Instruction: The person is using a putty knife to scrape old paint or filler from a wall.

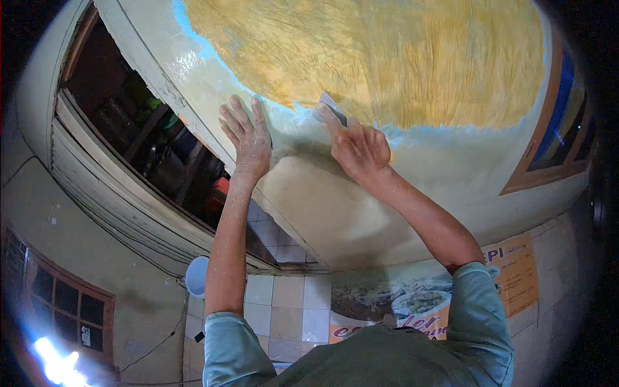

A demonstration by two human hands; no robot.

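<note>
My left hand [250,140] lies flat against a pale painted wall [425,164] with its fingers spread, close to the doorway's edge. In my right hand [361,146] is a small scraper [331,102], its blade touching the wall; my index finger presses along it and my fist hides the rest. The blade sits on the lower border of a large yellow-ochre patch [387,67]. This patch looks streaked and rough. A ragged light-blue line [237,82] runs between it and the pale paint.
Left of my hands is a doorway [159,135] with a worn wooden frame. A wood-framed window [546,140] stands at the right. Below are floor tiles [287,307], a printed banner [372,297] bearing writing, and a pale bucket [197,276]. A bright lamp [60,363] glows lower left.
</note>
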